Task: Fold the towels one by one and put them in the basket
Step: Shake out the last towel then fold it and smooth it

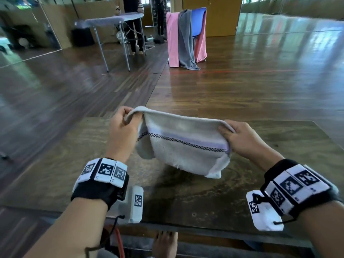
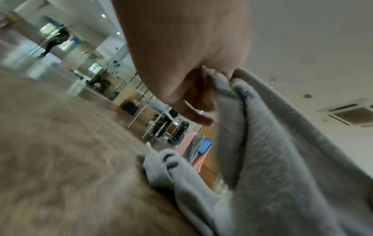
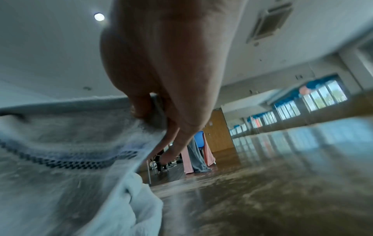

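Note:
A white towel with a lilac band and a dark checked stripe hangs doubled over between my hands, its lower edge just above the brown table. My left hand pinches its upper left corner, and my right hand pinches the upper right corner. In the left wrist view the towel falls in folds from my curled fingers. The right wrist view shows my thumb and fingers clamped on the towel's edge. No basket is in view.
A blue chair stands on the wooden floor beyond the table, draped with pink towels and a grey towel. Further left is a covered folding table with a person standing behind it. My bare foot shows below the table's near edge.

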Available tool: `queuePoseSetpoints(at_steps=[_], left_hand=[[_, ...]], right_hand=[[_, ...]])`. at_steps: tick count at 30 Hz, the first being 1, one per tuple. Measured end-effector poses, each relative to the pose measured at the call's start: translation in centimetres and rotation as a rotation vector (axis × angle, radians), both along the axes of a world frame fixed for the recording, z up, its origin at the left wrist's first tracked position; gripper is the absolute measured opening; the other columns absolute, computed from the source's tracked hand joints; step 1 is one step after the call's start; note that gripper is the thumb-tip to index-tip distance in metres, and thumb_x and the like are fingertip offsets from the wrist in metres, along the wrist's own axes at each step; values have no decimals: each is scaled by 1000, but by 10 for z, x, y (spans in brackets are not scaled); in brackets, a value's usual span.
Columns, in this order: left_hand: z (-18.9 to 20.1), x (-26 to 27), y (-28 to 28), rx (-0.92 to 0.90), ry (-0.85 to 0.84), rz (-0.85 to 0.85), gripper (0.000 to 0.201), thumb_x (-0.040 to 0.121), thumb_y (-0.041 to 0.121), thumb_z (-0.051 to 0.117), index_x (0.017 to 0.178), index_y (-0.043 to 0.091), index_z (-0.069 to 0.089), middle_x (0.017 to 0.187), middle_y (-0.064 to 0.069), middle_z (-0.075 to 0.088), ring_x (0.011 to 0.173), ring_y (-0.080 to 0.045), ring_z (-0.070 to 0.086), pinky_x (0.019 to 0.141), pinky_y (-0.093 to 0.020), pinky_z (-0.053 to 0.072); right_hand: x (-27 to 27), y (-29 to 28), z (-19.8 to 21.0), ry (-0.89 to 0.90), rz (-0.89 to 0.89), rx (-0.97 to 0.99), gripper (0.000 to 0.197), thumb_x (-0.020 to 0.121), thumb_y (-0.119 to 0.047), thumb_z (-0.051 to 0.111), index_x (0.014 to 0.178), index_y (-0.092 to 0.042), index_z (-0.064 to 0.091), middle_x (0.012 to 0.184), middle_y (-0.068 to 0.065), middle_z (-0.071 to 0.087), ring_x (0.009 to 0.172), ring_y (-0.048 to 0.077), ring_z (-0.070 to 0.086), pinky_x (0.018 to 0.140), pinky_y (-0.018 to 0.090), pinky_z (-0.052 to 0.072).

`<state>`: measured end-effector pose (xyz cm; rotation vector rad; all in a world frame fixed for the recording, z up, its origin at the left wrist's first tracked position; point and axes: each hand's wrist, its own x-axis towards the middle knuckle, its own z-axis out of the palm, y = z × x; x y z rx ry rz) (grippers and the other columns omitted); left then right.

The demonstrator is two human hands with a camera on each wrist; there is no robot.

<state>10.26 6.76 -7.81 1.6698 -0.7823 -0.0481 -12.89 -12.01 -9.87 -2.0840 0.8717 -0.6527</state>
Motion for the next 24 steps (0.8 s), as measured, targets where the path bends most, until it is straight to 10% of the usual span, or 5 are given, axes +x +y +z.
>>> queuePoseSetpoints(at_steps=[6,11,16,20,24], left_hand=[[-19,2,-4,459,-240,-160,32,93,33,61,65,19,60,55,9,57,51,-10,52,48,-19,36],[-60,-9,-17,784,-186,-458,35,79,35,61,71,1,65,88,-12,69,87,-18,62,81,-34,49],[-65,-26,-32,713,-123,-572,31,89,29,59,66,9,58,58,4,56,54,-9,48,59,-29,41],[-59,-41,-43,613,-229,-567,28,85,29,62,66,8,63,99,4,58,82,-7,54,76,-30,46],[-58,-63,-46,717,-313,-715,21,88,26,64,83,6,69,115,-5,61,94,-28,60,80,-36,48]], right_hand=[[15,16,-19,347,113,-131,25,98,-15,52,76,-9,62,72,10,64,66,25,55,57,32,37],[33,44,-26,527,505,-101,25,101,-23,59,78,-30,67,109,4,58,102,22,55,92,35,44],[29,41,-34,299,343,-75,19,96,-31,63,84,-26,75,90,-5,68,88,17,61,81,40,52],[6,36,-38,426,269,-144,14,94,-42,63,96,-49,75,131,-10,46,125,13,38,97,12,31],[-15,48,-52,450,316,-172,24,100,-26,54,89,-39,71,93,-12,51,87,5,51,77,23,41]])
